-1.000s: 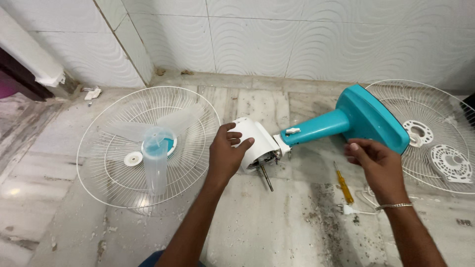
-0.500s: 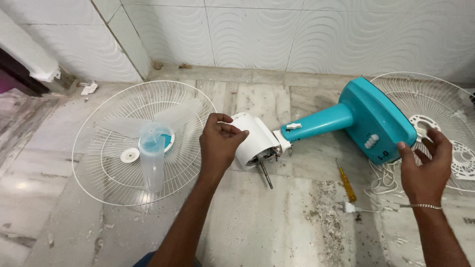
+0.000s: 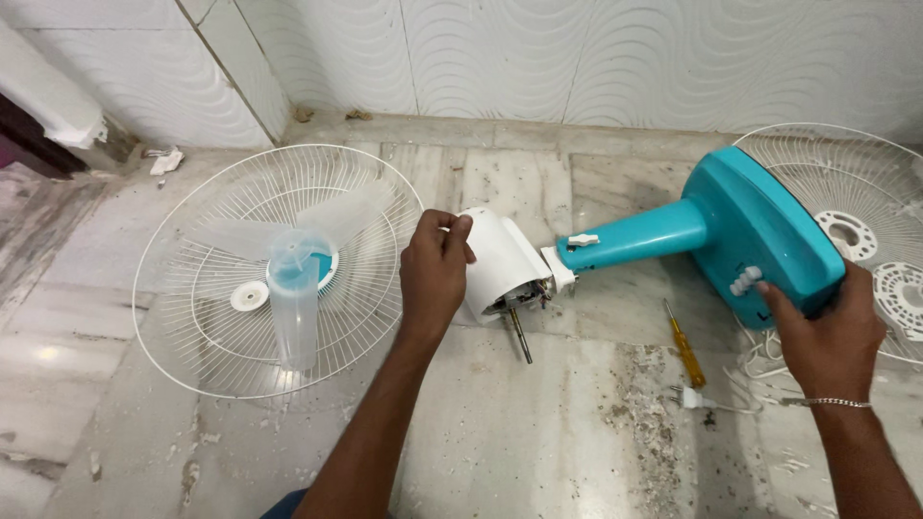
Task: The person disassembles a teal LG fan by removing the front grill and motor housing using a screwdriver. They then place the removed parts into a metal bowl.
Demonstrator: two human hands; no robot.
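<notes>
1. The fingers of the left hand, at the centre of the frame, are curled over the rounded back of the white motor housing and grip its edge.
2. The fingers of the right hand, at the right of the frame, wrap the lower corner of the teal fan base; the index finger lies just beside the white buttons on its face. A thin bracelet sits on that wrist.
3. The fan body lies on its side across the floor: the housing in the middle, a teal neck running right and slightly up to the base.
4. A bare metal shaft sticks out of the open underside of the housing, pointing toward the lower edge of the frame.
5. Left of the housing, a white wire guard lies flat, with a translucent blade set resting in it.
6. A second wire guard lies behind the base at the far right, with a round white plastic part on it.
7. Between the two hands, below the neck, a yellow-handled screwdriver lies on the floor, with a white plug and its cord near it.
8. Dirt and grit speckle the marble floor; a tiled wall fills the top of the frame.
</notes>
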